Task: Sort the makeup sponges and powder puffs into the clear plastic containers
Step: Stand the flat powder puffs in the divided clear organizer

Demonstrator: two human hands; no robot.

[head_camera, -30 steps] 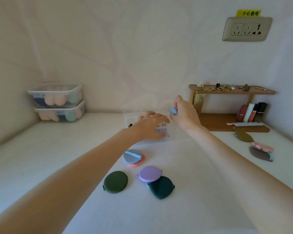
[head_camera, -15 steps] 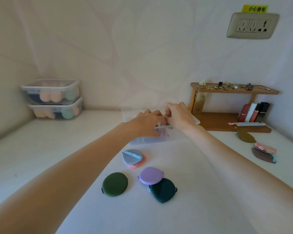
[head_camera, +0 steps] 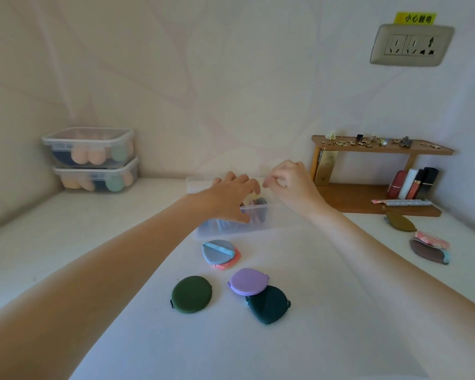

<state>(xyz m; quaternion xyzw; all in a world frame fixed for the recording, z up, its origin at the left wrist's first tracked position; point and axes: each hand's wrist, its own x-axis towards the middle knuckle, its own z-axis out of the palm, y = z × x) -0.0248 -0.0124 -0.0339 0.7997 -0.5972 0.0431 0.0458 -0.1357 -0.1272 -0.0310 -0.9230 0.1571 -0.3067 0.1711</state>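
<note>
Powder puffs, loose: five are lying on the counter (head_camera: 340, 311) nearer the person than the open clear container (head_camera: 261, 219), the blue puff (head_camera: 217, 252) closest to it.

Head view: left hand (head_camera: 231, 197) is resting over the container rim, fingers spread, grasping nothing; right hand (head_camera: 291, 182) is hovering loosely curled, empty. The left is sitting nearer the blue puff, directly behind it.

The white table (head_camera: 66, 242) carries two stacked lidded boxes (head_camera: 93, 160) at its back left corner, loose puffs (head_camera: 191, 294) mid-table, and a wooden shelf (head_camera: 368, 198) at the back right.
</note>
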